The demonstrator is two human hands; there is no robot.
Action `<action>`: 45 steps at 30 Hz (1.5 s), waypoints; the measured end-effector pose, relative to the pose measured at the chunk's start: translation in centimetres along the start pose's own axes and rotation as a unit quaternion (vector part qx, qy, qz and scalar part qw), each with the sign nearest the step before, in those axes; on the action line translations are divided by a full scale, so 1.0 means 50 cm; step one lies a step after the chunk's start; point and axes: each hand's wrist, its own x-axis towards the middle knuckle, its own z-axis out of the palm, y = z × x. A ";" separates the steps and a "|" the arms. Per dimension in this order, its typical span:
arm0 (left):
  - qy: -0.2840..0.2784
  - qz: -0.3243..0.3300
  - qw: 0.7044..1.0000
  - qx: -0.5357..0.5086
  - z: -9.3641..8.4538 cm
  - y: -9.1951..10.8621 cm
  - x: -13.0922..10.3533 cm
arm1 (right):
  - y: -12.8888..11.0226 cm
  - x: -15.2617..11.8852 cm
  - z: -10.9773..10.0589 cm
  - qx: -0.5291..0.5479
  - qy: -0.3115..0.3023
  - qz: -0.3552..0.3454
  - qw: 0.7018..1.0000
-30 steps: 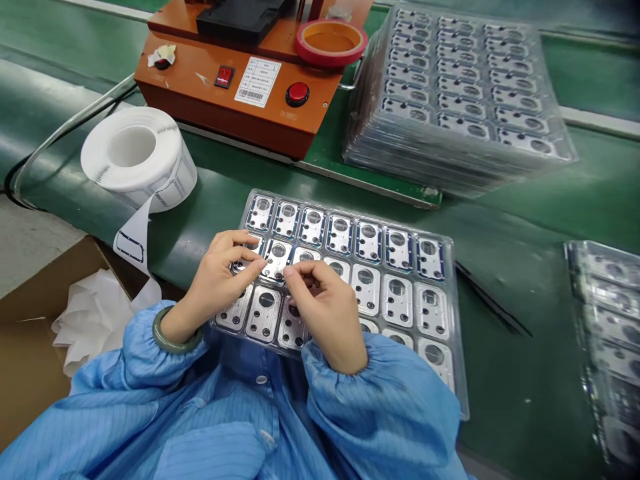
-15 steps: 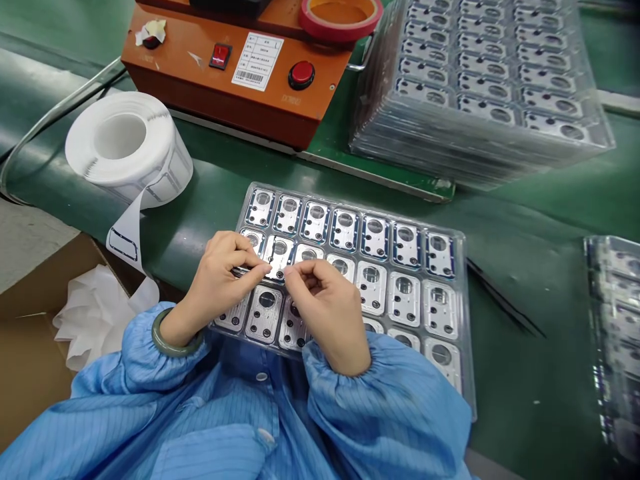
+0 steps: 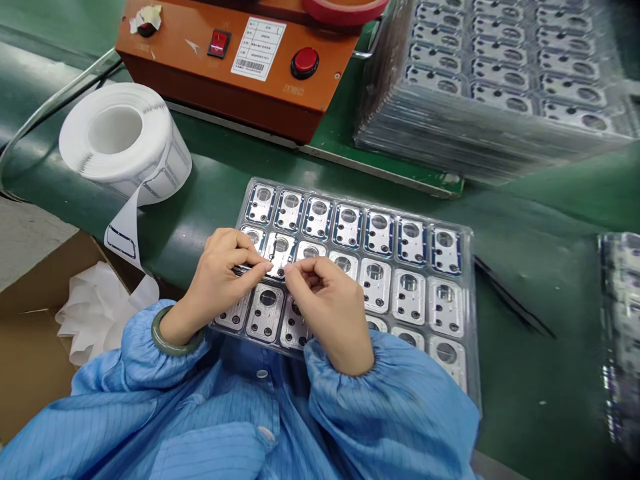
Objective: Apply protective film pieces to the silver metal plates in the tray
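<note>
A clear plastic tray (image 3: 473, 313) of silver metal plates lies in front of me. The top-row plates have dark blue frames round their edges. Both hands meet over the second plate (image 3: 280, 248) of the middle row. My left hand (image 3: 225, 270) is closed, thumb and index finger pinched at the plate's left edge, with a thin dark tool, perhaps tweezers, showing between the fingers. My right hand (image 3: 333, 307) is pinched at the plate's right side; what it holds is too small to make out. A thin dark frame piece shows on the plate between the fingertips.
A white label roll (image 3: 167, 150) stands at the left, its strip hanging towards a cardboard box (image 3: 30, 340). Behind are an orange machine (image 3: 200, 80) and stacked trays (image 3: 430, 133). Black tweezers (image 3: 513, 297) lie right of the tray; another tray (image 3: 620, 320) is far right.
The view has shifted slightly, so the machine and stacked trays sit higher in the picture. Both hands keep nearly the same pinched pose over the same plate.
</note>
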 end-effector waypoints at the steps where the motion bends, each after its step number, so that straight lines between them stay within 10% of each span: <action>1: 0.000 0.000 1.000 0.002 0.000 0.000 0.000 | 0.000 0.000 0.000 -0.001 0.000 0.001 1.000; 45: -0.017 0.011 0.999 0.033 -0.002 -0.003 0.002 | -0.004 -0.002 0.005 -0.053 0.013 -0.050 0.997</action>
